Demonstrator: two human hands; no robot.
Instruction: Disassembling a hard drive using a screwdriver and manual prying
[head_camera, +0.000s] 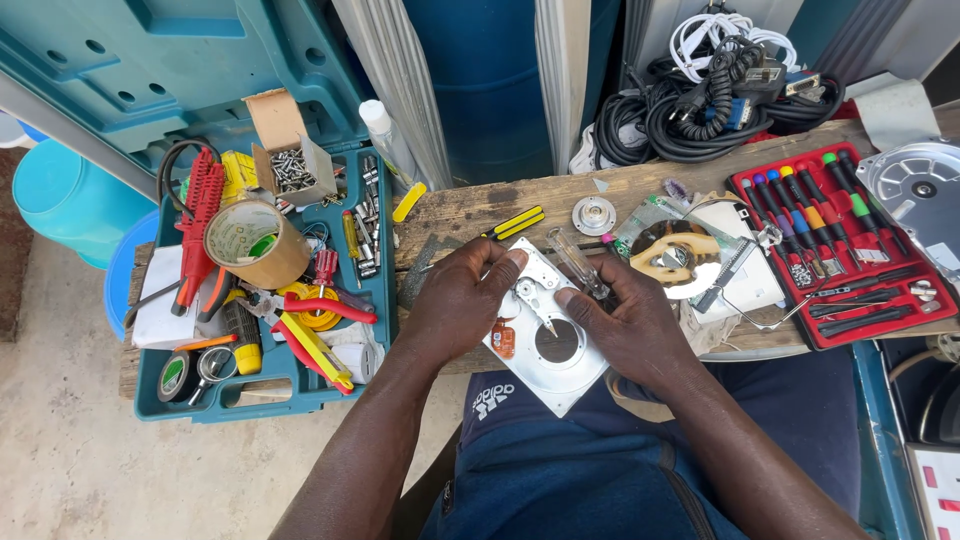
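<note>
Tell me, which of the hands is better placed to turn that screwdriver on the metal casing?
Probably right: the right hand already grips the clear-handled screwdriver, tip down on the metal casing. The left hand steadies its edge.

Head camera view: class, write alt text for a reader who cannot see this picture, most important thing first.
A person's left hand steadies a white metal casing on a wooden bench, while the right hand holds a clear-handled screwdriver with its tip on the casing. A teal toolbox of tools sits to the left, a red screwdriver set to the right.

We steady the white metal casing (545, 335) under left fingers (490, 268) | right fingers (585, 300) grip a clear-handled screwdriver (577, 264) | wooden table (470, 205) beyond fingertips
</note>
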